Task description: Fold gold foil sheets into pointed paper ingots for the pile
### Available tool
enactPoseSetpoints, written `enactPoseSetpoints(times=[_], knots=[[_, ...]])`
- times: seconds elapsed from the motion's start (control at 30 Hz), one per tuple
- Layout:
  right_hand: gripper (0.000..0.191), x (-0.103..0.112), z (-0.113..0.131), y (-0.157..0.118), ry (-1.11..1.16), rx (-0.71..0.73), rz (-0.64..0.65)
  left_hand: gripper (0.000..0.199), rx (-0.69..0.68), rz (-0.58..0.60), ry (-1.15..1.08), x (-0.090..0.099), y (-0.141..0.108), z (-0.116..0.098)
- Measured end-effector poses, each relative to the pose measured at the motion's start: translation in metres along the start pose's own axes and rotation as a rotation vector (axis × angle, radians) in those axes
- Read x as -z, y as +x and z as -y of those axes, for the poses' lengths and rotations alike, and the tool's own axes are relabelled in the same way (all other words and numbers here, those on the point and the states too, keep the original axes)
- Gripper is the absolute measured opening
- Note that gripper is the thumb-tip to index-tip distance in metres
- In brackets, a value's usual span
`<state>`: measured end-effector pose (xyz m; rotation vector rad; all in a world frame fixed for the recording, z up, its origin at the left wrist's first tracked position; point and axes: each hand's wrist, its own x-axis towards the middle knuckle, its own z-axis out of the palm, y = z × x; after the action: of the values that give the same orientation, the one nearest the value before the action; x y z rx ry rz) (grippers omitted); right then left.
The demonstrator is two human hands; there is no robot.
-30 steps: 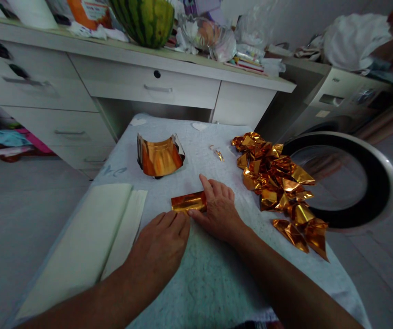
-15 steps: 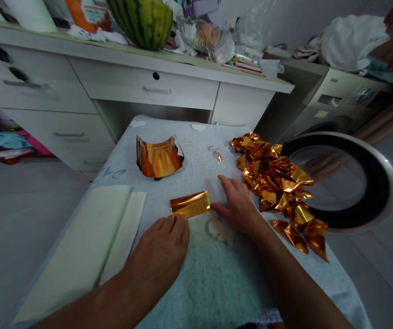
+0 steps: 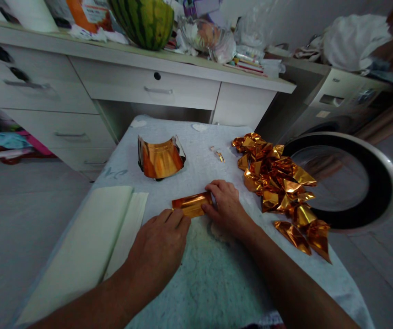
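A small rectangle of shiny gold foil paper [image 3: 192, 204] lies on the cloth-covered table between my hands. My left hand [image 3: 164, 242] presses its near left corner, the fingers curled together over the edge. At the other end, my right hand [image 3: 227, 208] has the foil's right edge between thumb and fingers. Beyond it stands a curved stack of gold foil sheets [image 3: 160, 160]. To the right spreads a heap of folded gold foil pieces [image 3: 275, 176]. Thin foil scraps [image 3: 218, 155] lie between the stack and the heap.
Folded pale paper [image 3: 83, 246] lies along the table's left side. Behind the table is a white drawer desk [image 3: 182, 93] with a cut watermelon [image 3: 144, 23] and plastic bags on top. A washing machine's round door [image 3: 384, 183] hangs open close to the table's right edge.
My right hand has moved left and its fingers have closed on the foil's right end. My left hand stays at the left corner, nearly still.
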<state>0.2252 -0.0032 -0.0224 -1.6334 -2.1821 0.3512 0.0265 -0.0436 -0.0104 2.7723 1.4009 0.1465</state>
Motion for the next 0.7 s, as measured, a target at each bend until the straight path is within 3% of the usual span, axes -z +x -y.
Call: enactPoseSetpoints(times=[0.17,0.43,0.6,0.7], knots=[[0.025,0.001,0.002,0.003,0.043,-0.012,0.001,0.022,-0.001,-0.01,-0.055,0.001,0.003,0.002],[0.026,0.0,0.003,0.005,0.044,-0.024,0.002,0.02,0.001,-0.005,-0.047,0.0,0.003,0.003],[0.015,0.002,0.004,0.004,0.058,-0.018,0.006,0.017,0.001,-0.034,-0.056,0.001,0.007,0.008],[0.012,0.005,0.003,0.002,0.099,-0.002,0.015,0.01,0.051,-0.114,-0.095,0.003,0.01,0.012]])
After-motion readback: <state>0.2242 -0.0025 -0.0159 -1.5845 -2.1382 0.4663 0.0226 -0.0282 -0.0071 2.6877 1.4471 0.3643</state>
